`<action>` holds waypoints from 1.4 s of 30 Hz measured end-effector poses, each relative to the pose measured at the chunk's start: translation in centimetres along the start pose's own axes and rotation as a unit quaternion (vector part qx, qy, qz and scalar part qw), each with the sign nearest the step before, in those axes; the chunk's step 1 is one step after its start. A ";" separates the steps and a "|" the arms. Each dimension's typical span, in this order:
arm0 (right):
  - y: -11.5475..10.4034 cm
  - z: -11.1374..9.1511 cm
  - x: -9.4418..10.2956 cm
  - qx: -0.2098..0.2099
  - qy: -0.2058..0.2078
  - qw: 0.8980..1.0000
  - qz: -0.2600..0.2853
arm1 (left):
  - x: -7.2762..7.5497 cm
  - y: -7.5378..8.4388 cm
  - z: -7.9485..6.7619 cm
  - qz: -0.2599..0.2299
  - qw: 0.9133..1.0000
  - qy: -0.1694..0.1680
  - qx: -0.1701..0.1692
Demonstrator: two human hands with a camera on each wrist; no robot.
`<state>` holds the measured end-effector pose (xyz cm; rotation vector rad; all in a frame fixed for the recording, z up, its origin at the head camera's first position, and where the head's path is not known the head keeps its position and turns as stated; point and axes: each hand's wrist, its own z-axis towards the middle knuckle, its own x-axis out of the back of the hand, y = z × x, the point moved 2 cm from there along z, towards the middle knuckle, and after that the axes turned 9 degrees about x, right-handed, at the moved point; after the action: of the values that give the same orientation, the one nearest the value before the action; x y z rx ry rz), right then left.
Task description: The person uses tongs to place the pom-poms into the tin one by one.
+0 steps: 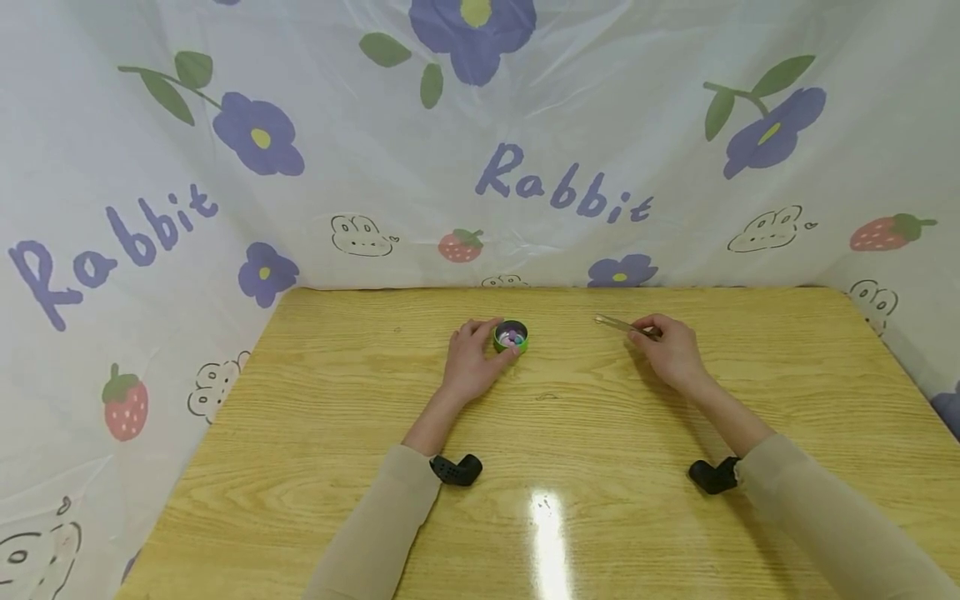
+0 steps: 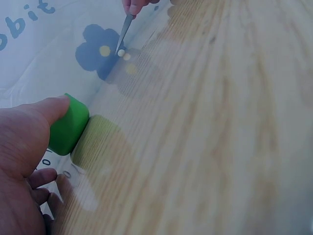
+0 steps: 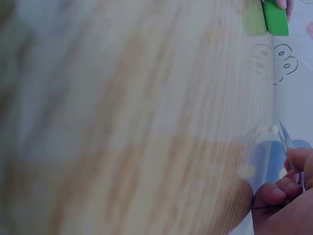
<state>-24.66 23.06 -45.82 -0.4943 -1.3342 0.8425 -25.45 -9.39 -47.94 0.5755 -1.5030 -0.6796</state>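
Observation:
My left hand [image 1: 472, 362] grips a small round green container [image 1: 498, 345] standing on the table, thumb at its near side and fingers at its left. Several small purple, white and teal pieces [image 1: 512, 338] lie inside it. In the left wrist view the thumb presses the green wall [image 2: 73, 125]. To the right, my right hand [image 1: 672, 350] pinches metal tweezers [image 1: 626, 325], which point left. A tiny white bead [image 2: 121, 52] is right at the tweezer tips, close over the tabletop; the right wrist view shows this bead [image 3: 273, 129] beside the tips too.
The wood-grain table [image 1: 555, 450] is glossy and reflects things. A white curtain [image 1: 420, 183] printed with flowers, rabbits and strawberries hangs along its back and left edges. Black devices sit at the left wrist [image 1: 457, 470] and right wrist [image 1: 714, 476].

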 end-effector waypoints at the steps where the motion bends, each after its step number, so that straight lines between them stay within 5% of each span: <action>1: 0.1 0.0 0.0 -0.002 -0.001 1.000 -0.002 | 0.0 0.0 0.0 -0.001 1.000 0.001 0.000; 27: 0.3 0.1 -0.1 0.018 0.010 0.999 -0.024 | 0.2 0.1 -0.1 -0.003 1.000 0.006 -0.004; 42: -0.4 -0.1 -0.5 0.001 0.008 1.000 0.008 | 0.2 0.3 -0.2 0.004 1.000 0.004 -0.010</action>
<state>-24.51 22.42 -45.83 -0.5104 -1.3159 0.8504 -25.28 -9.34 -47.64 0.5560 -1.4900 -0.6841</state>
